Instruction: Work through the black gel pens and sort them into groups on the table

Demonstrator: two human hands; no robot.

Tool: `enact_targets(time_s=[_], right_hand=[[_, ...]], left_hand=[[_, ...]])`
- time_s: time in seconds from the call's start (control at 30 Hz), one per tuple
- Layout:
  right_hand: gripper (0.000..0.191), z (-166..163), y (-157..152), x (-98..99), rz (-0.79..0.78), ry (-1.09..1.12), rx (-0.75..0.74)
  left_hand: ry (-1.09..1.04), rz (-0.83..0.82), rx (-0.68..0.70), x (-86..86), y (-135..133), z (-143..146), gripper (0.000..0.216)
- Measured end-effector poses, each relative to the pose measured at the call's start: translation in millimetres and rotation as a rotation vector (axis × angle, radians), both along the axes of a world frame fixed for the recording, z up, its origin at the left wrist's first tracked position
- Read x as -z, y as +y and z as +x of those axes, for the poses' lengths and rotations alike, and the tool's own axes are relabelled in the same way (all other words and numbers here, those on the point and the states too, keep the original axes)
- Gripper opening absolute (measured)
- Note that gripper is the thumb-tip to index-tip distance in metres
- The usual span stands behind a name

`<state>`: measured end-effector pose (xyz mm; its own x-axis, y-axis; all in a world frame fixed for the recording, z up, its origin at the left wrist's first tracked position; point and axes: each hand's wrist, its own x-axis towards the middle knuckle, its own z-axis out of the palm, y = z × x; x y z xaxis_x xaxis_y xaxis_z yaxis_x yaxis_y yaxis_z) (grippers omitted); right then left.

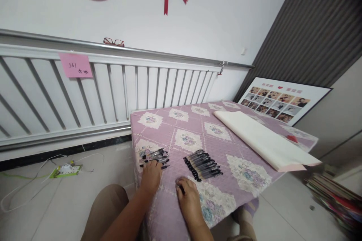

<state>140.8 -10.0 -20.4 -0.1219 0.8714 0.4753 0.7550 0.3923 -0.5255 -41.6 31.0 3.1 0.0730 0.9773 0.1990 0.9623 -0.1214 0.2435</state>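
On the purple flowered tablecloth lies a loose group of black pens (pixel 155 154) at the left. My left hand (pixel 152 176) is over the near side of this group, fingers bent down, and a pen (pixel 164 167) sticks out beside its thumb. Closer to me, my right hand (pixel 189 197) rests by the table's near part with its fingers curled in a pinch; a small glint shows at the fingertips, too small to name. Right of both hands, several capped pens (pixel 202 165) lie side by side in a slanted row, apart from the right hand.
A large cream sheet (pixel 251 135) lies folded across the table's right side. Behind it leans a photo board (pixel 278 99). A white radiator (pixel 158 86) runs along the wall, with glasses (pixel 113 41) above. A power strip (pixel 66 170) with cables is on the floor.
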Motion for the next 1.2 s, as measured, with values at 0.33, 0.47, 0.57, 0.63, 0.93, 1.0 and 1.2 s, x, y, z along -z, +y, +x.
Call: enact_targets(time_s=[0.33,0.47,0.57,0.63,0.93,1.0,1.2], right_hand=[[0.018,7.5,11.4,2.2,0.005,-0.042,-0.027],[0.016,7.6,13.3,3.0,0.008,-0.030,-0.017],[0.017,3.0,18.8,2.3,0.038,-0.019,-0.052],[0.017,-3.2,25.4,0.5,0.069,-0.012,-0.083],[0.019,-50.6,53.8,-7.0,0.083,-0.022,-0.199],[0.017,-60.9,57.4,-8.3,0.072,-0.033,-0.217],[0.017,-82.8,69.2,-13.1,0.025,-0.076,-0.241]], left_hand=[[-0.003,0.080,-0.027,2.1,17.0,-6.9,0.009],[-0.075,0.134,-0.035,10.1,1.2,-8.5,0.010],[-0.186,0.183,0.045,21.6,-19.4,-7.9,0.010],[-0.227,0.166,0.086,27.4,-30.9,-6.3,0.011],[-0.340,0.154,-0.007,19.0,-35.9,-1.3,0.027],[-0.355,0.188,-0.058,21.5,-35.2,-1.1,0.027],[-0.346,0.173,-0.143,29.7,-33.8,-0.8,0.029]])
